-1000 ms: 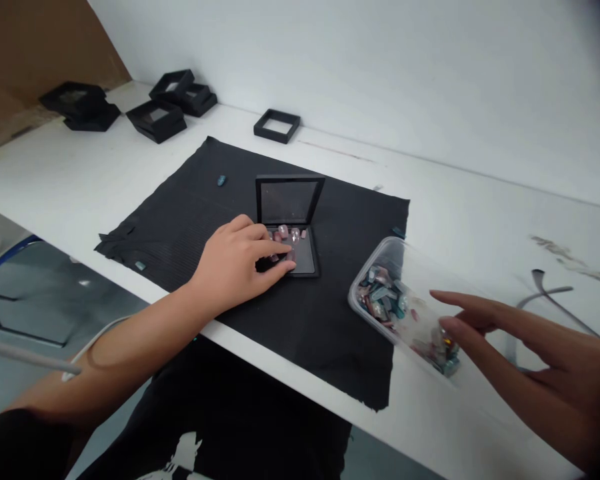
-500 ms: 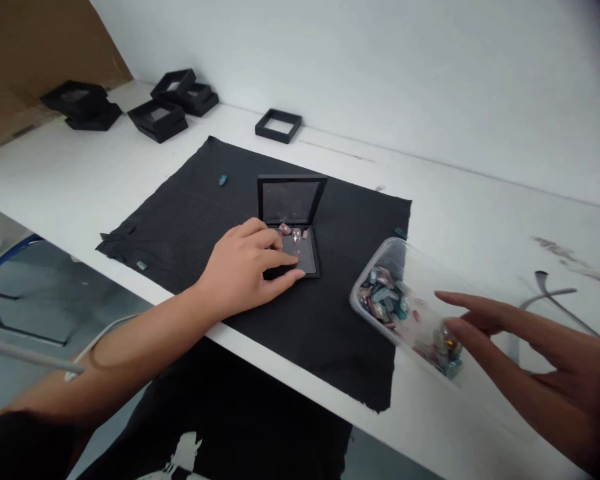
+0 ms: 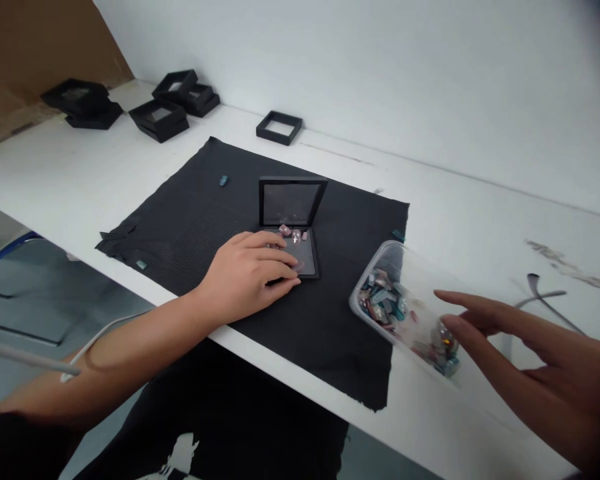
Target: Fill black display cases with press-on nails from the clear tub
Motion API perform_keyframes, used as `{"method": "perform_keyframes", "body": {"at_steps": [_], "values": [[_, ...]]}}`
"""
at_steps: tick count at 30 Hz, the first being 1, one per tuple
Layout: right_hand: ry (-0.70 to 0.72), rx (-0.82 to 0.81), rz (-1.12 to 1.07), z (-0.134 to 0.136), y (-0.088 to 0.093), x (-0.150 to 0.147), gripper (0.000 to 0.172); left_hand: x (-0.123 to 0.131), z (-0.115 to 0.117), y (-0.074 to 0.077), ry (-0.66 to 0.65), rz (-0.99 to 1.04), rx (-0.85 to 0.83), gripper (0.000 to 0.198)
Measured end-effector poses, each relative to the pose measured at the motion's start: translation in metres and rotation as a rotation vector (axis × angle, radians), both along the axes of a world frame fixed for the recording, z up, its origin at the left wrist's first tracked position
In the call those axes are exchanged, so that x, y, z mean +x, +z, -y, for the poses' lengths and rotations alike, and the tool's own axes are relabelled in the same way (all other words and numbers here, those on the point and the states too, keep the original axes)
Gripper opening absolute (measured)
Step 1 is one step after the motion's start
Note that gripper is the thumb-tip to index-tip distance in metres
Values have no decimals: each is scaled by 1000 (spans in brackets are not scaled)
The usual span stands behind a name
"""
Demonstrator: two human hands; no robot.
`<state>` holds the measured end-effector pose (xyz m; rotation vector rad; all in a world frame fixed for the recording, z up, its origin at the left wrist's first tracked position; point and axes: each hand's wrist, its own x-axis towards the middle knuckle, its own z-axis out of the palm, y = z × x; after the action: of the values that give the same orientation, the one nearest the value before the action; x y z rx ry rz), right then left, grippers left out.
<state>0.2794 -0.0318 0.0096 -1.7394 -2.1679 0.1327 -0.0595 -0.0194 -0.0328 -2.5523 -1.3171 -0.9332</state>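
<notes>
My left hand (image 3: 245, 277) lies over the lower half of an opened black display case (image 3: 314, 257), its fingers spread and slightly bent. By its index fingertip is a small pink piece that looks like a press-on nail (image 3: 300, 266). Along the case's hinge sit several more pink nails (image 3: 297, 236), and the fingers partly cover others. The clear-windowed lid (image 3: 290, 202) stands up behind them. On the right, my right hand (image 3: 525, 353) hovers over a clear plastic box (image 3: 375, 325) of mixed nails (image 3: 387, 299), thumb and index finger apart with nothing visible between them.
A black cloth (image 3: 330, 340) lies under the case on the white table (image 3: 420, 427). Loose teal nails (image 3: 223, 181) rest on it. Black frames (image 3: 160, 120) are stacked at the back left, and a single frame (image 3: 279, 128) stands by the wall. A grey strap (image 3: 540, 293) lies at right.
My left fingers have shifted slightly toward me over the case, and the small pink nail by the index fingertip sits lower on the pad. My right hand has barely moved.
</notes>
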Motion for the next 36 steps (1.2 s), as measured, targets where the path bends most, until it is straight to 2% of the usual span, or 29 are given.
{"method": "perform_keyframes", "body": {"at_steps": [8, 12, 20, 25, 28, 32, 34, 36], "values": [[-53, -23, 13, -8, -4, 12, 42, 1, -1, 0, 3, 93, -154, 3], [-113, 9, 1, -6, -4, 10, 41, 1, -2, 1, 1, 93, -227, 13], [-85, -78, -3, -7, 1, 9, 39, 1, -1, 0, 5, 120, -210, 7], [-55, -54, -25, -6, 0, 9, 34, 3, -1, 4, -116, 336, -140, 5], [-97, 50, -89, 0, 7, -5, 24, 4, 1, 8, -166, 447, -24, 8], [-108, 219, -239, 18, 17, -47, 15, 6, 7, 15, -164, 498, 180, 15], [39, 220, -356, 30, 17, -73, 17, 8, 13, 20, -190, 494, 258, 18], [235, 162, -382, 43, 14, -98, 30, 11, 22, 25, -214, 512, 276, 19]]}}
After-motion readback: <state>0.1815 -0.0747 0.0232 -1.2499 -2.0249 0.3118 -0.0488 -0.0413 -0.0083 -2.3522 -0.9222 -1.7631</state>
